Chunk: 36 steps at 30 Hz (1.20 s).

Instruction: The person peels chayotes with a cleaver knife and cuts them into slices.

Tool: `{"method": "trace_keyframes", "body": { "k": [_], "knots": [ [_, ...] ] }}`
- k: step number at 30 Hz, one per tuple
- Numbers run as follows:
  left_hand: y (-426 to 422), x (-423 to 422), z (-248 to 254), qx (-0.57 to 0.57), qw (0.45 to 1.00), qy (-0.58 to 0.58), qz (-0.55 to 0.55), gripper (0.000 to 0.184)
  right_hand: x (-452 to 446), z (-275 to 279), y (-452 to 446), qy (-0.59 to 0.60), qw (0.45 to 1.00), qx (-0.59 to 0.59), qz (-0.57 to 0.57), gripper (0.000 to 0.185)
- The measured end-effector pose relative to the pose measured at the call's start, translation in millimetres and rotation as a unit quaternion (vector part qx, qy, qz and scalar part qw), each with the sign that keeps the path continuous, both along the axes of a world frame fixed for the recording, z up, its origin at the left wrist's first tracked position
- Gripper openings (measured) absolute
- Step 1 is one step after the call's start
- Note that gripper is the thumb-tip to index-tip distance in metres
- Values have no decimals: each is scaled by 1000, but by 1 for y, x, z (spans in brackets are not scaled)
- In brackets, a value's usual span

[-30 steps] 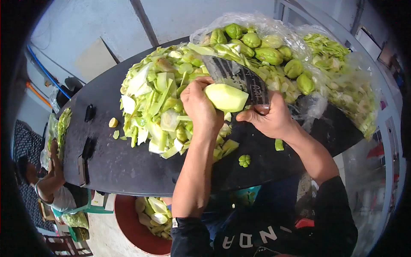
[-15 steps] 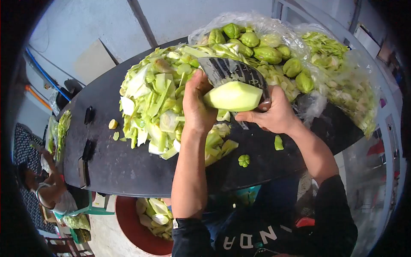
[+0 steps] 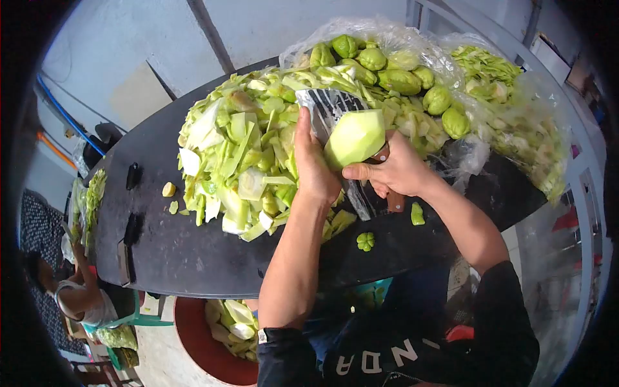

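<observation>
One peeled chayote [image 3: 356, 138], held above the surface [image 3: 193, 251] between both hands; long axis diagonal, low end to the left palm, blunt broad end up and to the right. Left hand [image 3: 316, 164]: grip around the chayote's left end, thumb up, fingers mostly hidden. Right hand [image 3: 393, 169]: grip clenched on the handle of one knife [image 3: 325, 106], thumb near the chayote's underside. Knife blade wide, dark-streaked, passes behind the chayote; wooden handle slants down toward the wearer. Just left, one big heap of chayote pieces [image 3: 238, 155], too many to count. Two small green pieces [image 3: 365, 241] near the right forearm. Beyond, at least eight whole chayotes [image 3: 400, 82] in or by a clear plastic bag [image 3: 445, 61]. Far left, one black-handled tool [image 3: 124, 261], one small black object [image 3: 133, 175], one yellowish piece [image 3: 169, 189]. Below, one red tub [image 3: 193, 345] with pale pieces; one co-worker [image 3: 84, 297] at the left edge
</observation>
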<state>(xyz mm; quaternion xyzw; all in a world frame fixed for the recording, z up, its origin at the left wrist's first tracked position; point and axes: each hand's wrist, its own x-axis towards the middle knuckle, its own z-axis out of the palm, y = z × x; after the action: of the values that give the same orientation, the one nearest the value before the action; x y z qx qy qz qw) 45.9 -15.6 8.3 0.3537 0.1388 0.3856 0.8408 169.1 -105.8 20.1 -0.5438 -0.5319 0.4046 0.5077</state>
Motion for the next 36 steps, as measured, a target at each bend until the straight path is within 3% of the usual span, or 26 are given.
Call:
{"method": "trace_keyframes", "body": {
  "k": [2, 6, 8, 12, 17, 21, 24, 25, 27, 30, 34, 36],
  "knots": [
    [1, -2, 0, -90, 994, -29, -49, 86, 5, 2, 1, 78, 996, -20, 42, 32],
    [5, 0, -1, -58, 997, -7, -52, 84, 17, -4, 2, 114, 989, -58, 72, 31],
    [10, 6, -11, -22, 999, -8, 40, 81, 16, -4, 2, 93, 991, -59, 83, 31],
    [3, 3, -7, -36, 998, 12, 43, 72, 10, -7, 3, 94, 990, -58, 85, 32],
    [5, 3, -7, -56, 998, 9, 41, 74, 7, -11, 5, 98, 991, -58, 67, 34],
    [9, 3, -6, -100, 995, -13, 10, 62, 13, -10, 5, 178, 980, -75, 50, 31],
    [26, 11, -22, -167, 986, -22, 14, 41, 24, -2, 4, 242, 966, -85, 1, 28],
    [31, 11, -28, -139, 986, 1, 97, 46, 30, 1, 5, 263, 961, -84, -28, 26],
    [30, 3, -26, -68, 994, 3, 87, 53, 44, 2, 9, 255, 963, -61, -65, 27],
    [30, 5, -26, -33, 985, 9, 166, 42, 55, -1, 13, 199, 972, -52, -114, 25],
    [21, 6, -19, -10, 980, 17, 200, 46, 64, -17, 22, 144, 973, -55, -170, 23],
    [17, 2, -13, 75, 976, 117, 168, 46, 69, -19, 25, 111, 972, -53, -200, 22]
  ]
}}
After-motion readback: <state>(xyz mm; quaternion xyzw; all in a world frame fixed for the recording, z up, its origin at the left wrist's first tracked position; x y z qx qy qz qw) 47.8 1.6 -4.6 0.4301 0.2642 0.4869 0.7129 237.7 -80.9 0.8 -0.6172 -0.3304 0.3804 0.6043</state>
